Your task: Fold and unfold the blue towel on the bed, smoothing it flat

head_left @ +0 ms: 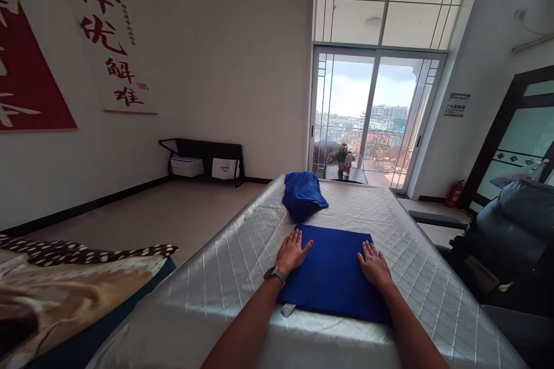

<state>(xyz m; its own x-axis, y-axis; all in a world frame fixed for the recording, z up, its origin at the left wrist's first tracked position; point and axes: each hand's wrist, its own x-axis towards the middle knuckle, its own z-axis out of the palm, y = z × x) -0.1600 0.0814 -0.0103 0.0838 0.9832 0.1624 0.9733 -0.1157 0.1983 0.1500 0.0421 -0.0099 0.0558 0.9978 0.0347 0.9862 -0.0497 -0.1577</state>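
A flat blue folded cloth (333, 277), roughly square, lies on the silver quilted table cover (225, 271). My left hand (293, 252) rests flat on its left edge, fingers stretched out; a watch is on that wrist. On the opposite edge my right hand (374, 264) lies flat, its fingers spread. A small pale tag (288, 309) sticks out at the cloth's near left corner. Beyond the far edge sits a crumpled blue cloth (303, 193), touched by neither hand.
A bottle (347, 164) and a potted plant (341, 154) stand on a small table by the glass door. To the left is a bed with a patterned blanket (86, 277); at right, a dark armchair (515, 225). A black rack (208, 153) stands against the wall.
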